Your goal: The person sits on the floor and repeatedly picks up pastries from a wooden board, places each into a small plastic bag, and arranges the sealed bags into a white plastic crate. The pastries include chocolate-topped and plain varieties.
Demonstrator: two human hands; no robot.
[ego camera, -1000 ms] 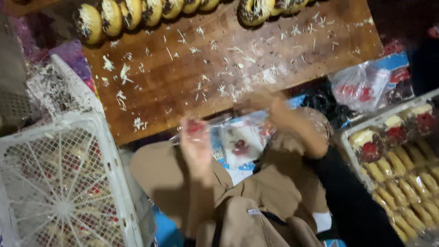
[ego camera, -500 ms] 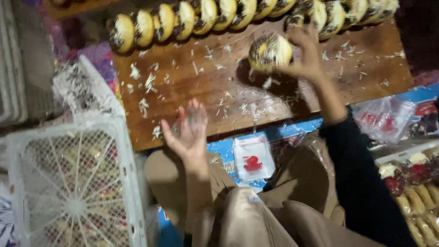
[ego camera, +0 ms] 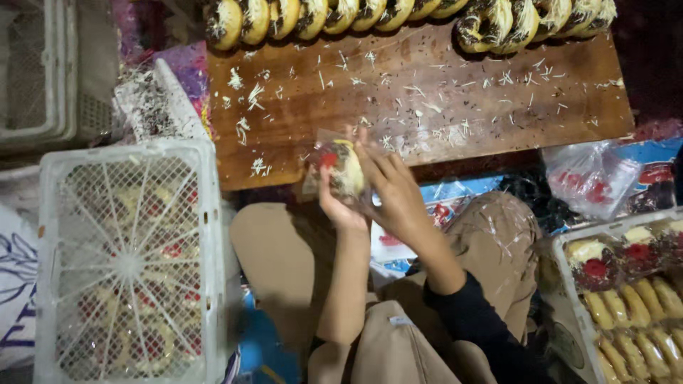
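Centrally in the frame, both hands close around a round topped bun in a clear plastic wrapper (ego camera: 340, 167): the left hand (ego camera: 340, 206) cups it from below, the right hand (ego camera: 395, 192) presses its fingers against its side, just below the crumb-strewn brown wooden worktop (ego camera: 441, 99). A white plastic lattice crate (ego camera: 128, 263) sits at lower left.

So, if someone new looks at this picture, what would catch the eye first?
Probably the two hands in the middle: the left hand and the right hand together hold a topped bun in a clear wrapper over the lap. Behind them lies a wooden board strewn with white shreds, with a row of buns along its far edge. A white plastic crate fills the lower left.
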